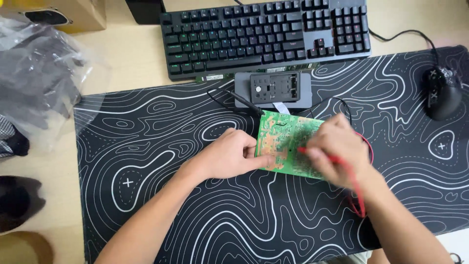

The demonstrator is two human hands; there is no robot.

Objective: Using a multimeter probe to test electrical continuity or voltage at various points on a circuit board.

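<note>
Left hand (232, 155) pinches board (283, 139) at its 9 o'clock edge, mid-mat (171, 195). Right hand (337, 149) grips red probe (320, 154), tip on board. Grey meter (273, 89) at 12 o'clock, keyboard (264, 34) beyond, mouse (441, 93) at 2 o'clock.

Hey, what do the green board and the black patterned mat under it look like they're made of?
The green board looks like rigid fibreglass laminate with coppery traces, semi-gloss. The mat seems soft cloth-topped rubber: matte, flat, printed white lines. Both are guesses from their look.
</note>
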